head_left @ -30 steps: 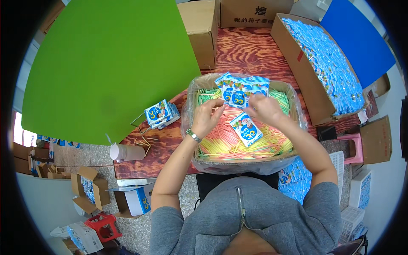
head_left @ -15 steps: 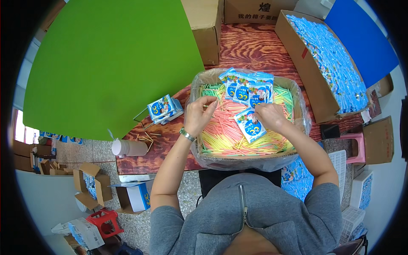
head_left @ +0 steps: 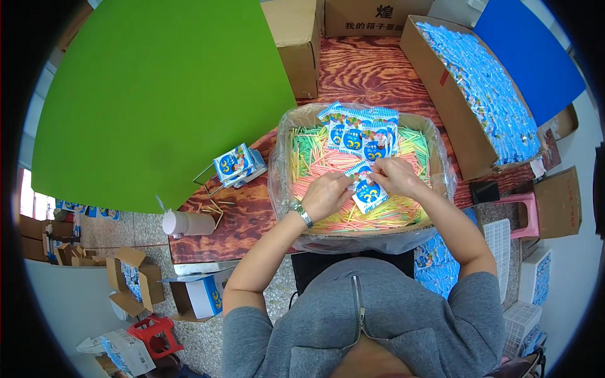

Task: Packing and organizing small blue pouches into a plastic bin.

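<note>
Both of my hands are over a carton lined with clear plastic and full of thin pink, yellow and green sticks. A small blue-and-white printed packet is tilted above the sticks. My right hand pinches it near its upper right edge. At its left edge, my left hand, with a metal watch on the wrist, is closed with the fingertips against the packet; whether a stick is also between them cannot be made out. Several similar packets lie on the sticks at the carton's far side.
A long carton packed with blue packets stands at the far right. Left of my carton are a small packet stack, a pale bottle and a large green board. A pink stool stands at right.
My left hand has moved right and nearer me, from over the sticks to the packet's left edge. The right hand keeps hold of the packet. The whole view has shifted slightly.
</note>
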